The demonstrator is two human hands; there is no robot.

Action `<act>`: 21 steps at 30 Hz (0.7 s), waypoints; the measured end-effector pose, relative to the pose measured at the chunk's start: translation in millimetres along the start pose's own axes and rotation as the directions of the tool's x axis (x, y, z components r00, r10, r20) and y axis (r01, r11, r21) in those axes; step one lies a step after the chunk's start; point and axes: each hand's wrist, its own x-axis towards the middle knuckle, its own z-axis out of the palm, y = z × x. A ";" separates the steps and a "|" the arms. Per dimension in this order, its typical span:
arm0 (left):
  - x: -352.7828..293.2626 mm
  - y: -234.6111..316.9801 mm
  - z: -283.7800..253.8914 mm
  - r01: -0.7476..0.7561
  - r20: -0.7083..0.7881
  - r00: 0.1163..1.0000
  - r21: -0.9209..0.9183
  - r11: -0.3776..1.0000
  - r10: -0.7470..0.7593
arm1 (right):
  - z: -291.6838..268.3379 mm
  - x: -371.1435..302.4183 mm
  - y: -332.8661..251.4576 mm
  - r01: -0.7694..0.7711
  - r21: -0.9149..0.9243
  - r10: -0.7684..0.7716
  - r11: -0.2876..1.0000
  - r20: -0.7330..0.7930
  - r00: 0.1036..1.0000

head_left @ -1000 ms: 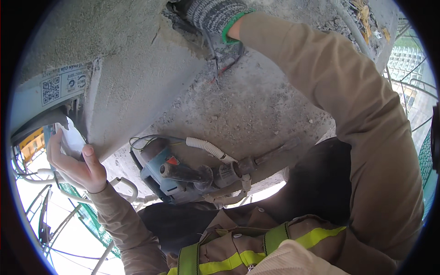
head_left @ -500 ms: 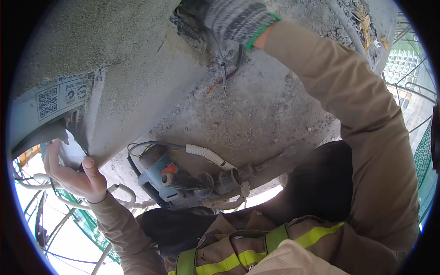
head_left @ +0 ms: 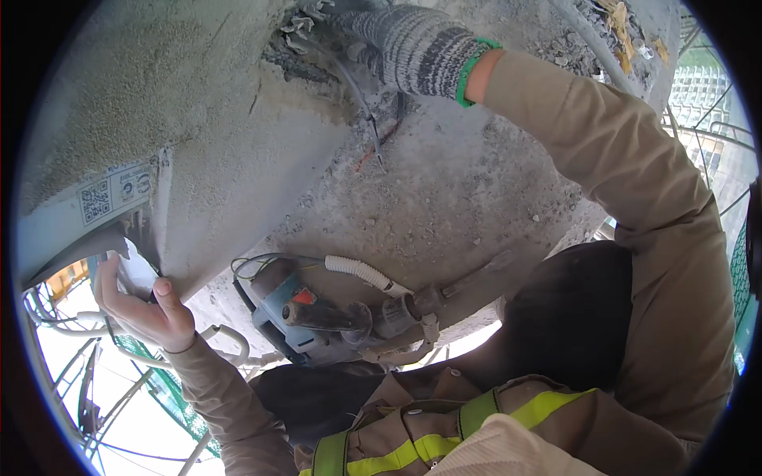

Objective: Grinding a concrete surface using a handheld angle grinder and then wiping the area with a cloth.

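Note:
My right hand (head_left: 409, 51), in a grey-and-white knitted glove with a green cuff, is at the rough hole (head_left: 298, 59) in the concrete, at the top. Its fingers are curled at a dark grey thing by the upper edge, which I cannot make out. Ragged grey scraps (head_left: 305, 20) stick out beside the fingertips. Below the glove hangs a thin grey cable (head_left: 361, 99). At far left my bare left hand (head_left: 147, 309) is closed around a flat, pale, shiny thing (head_left: 136, 270), beneath the torn end of a white pipe (head_left: 63, 214) with a printed label.
A blue-grey demolition hammer (head_left: 290, 317) with a dark side handle and a white corrugated sleeve (head_left: 357, 270) on its cord lies before my knees. Loose rubble (head_left: 571, 63) and a grey pipe (head_left: 595, 40) are at upper right. Green netting (head_left: 171, 404) and bars show beyond the edges.
My right hand has drawn back a little from the hole, and the ragged grey scraps now show. My left hand keeps its hold beside the pipe. The whole view has shifted slightly.

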 end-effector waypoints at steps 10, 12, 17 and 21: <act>2.1 2.6 0.3 0.012 -0.009 1.000 0.021 1.000 -0.012 | 23.4 3.1 -2.2 -0.140 0.248 0.165 0.959 -0.083 0.983; 2.1 1.9 0.1 0.008 -0.010 1.000 0.026 1.000 -0.007 | 22.7 3.6 -5.1 -0.195 0.239 0.211 0.951 -0.041 0.977; 1.3 2.2 -0.3 0.018 -0.010 1.000 0.015 1.000 -0.018 | 16.0 15.9 -4.4 -0.255 0.564 0.242 0.785 0.099 0.965; -0.7 0.1 0.8 0.020 -0.008 1.000 -0.009 1.000 -0.020 | 21.3 28.7 -0.3 -0.029 0.244 0.035 0.969 -0.021 0.999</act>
